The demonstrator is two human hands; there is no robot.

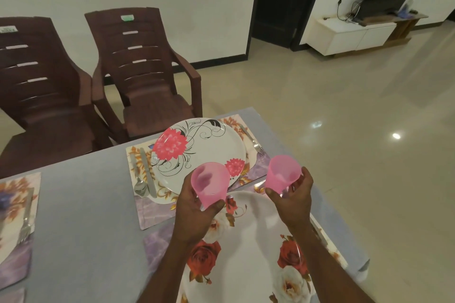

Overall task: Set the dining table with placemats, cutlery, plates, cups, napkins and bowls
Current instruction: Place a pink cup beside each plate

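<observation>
My left hand (197, 214) grips a pink plastic cup (209, 183), tilted with its mouth toward the camera, above the table. My right hand (293, 197) grips a second pink cup (283, 172), held a little higher and to the right. Under both hands lies a white plate with red roses (258, 253) on a floral placemat (157, 241). Farther away sits a white plate with pink flowers (204, 150) on another placemat (152, 214). A spoon (139, 179) and knife (147, 172) lie left of that plate, a fork (252, 139) right of it.
The grey table (86, 204) also carries a third placemat (14, 224) with a fork (25, 224) at the far left. Two brown plastic chairs (147, 76) stand beyond the table. To the right are glossy tiled floor (344, 130) and a white TV cabinet (352, 34).
</observation>
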